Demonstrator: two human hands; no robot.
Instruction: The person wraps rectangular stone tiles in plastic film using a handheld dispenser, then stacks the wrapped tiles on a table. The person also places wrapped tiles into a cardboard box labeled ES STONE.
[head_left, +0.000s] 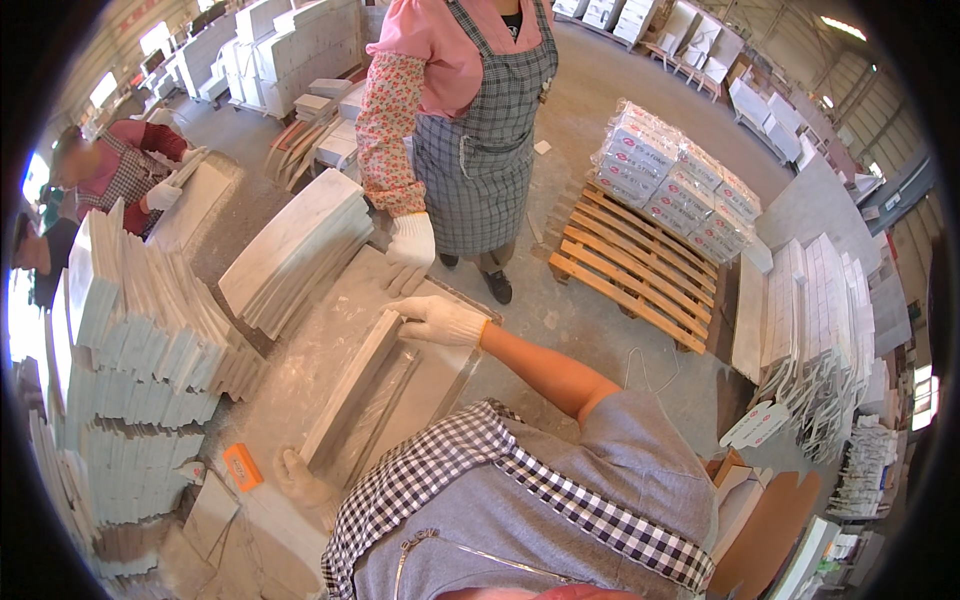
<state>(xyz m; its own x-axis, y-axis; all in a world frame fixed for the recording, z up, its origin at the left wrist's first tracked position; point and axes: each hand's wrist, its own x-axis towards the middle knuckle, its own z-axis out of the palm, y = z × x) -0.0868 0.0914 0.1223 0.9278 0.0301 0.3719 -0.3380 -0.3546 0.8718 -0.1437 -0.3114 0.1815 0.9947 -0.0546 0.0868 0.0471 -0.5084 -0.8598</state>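
Observation:
A long pale marble strip (351, 390) lies across the dusty worktable (300, 375) in front of me. My right hand (442, 321), in a white knit glove, grips its far end with thumb and fingers. At the near end my left hand (306, 480), also gloved, holds the strip, partly hidden by my checked apron (420, 450). Alongside the strip, a glossy, clear-looking band (386, 397) runs over the table; I cannot tell what it is. An orange block (244, 466) bearing writing rests left of my left hand.
Opposite me stands a co-worker (480, 150), a gloved hand (411, 251) at the table's far edge. Marble strips are stacked beyond (300, 247) and high at left (142, 360). Wrapped boxes (675, 180) sit on a wooden pallet (637, 262). Another person (120, 165) handles strips at left.

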